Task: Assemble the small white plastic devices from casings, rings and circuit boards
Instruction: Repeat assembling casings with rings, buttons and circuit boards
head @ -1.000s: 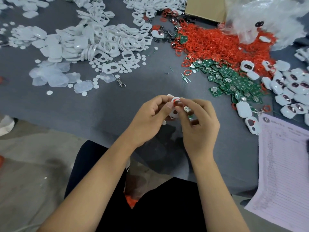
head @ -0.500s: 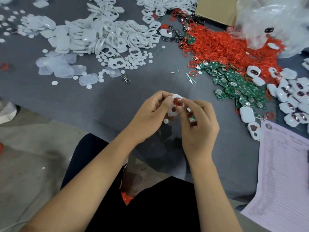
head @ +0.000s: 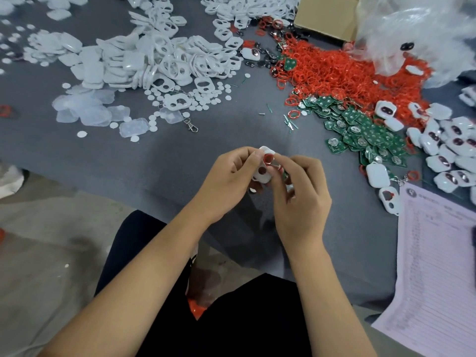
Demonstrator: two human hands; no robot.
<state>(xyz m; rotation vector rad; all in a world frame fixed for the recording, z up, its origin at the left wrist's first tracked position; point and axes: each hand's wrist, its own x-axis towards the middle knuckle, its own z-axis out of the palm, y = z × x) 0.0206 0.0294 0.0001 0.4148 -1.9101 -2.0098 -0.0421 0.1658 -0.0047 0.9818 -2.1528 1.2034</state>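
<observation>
My left hand (head: 230, 180) grips a small white casing (head: 263, 174) over the front of the grey table, with a red ring (head: 268, 159) sitting in its upper hole. My right hand (head: 300, 191) pinches the ring against the casing, and a green circuit board (head: 284, 175) is tucked under its curled fingers. A heap of red rings (head: 342, 73) lies at the back right, green circuit boards (head: 360, 135) in front of it. White casing shells (head: 159, 60) are piled at the back left. Assembled white devices (head: 448, 148) lie at the right edge.
A printed paper sheet (head: 435, 274) hangs over the table's right front corner. A cardboard box (head: 327, 19) and a clear plastic bag (head: 417, 34) stand at the back right. Small white discs (head: 206, 99), clear covers (head: 90, 112) and a metal clasp (head: 192, 126) lie at centre left.
The camera has tipped down a little. My right fingers have worked the red ring further into the casing's upper hole; both hands stay together at the same spot.
</observation>
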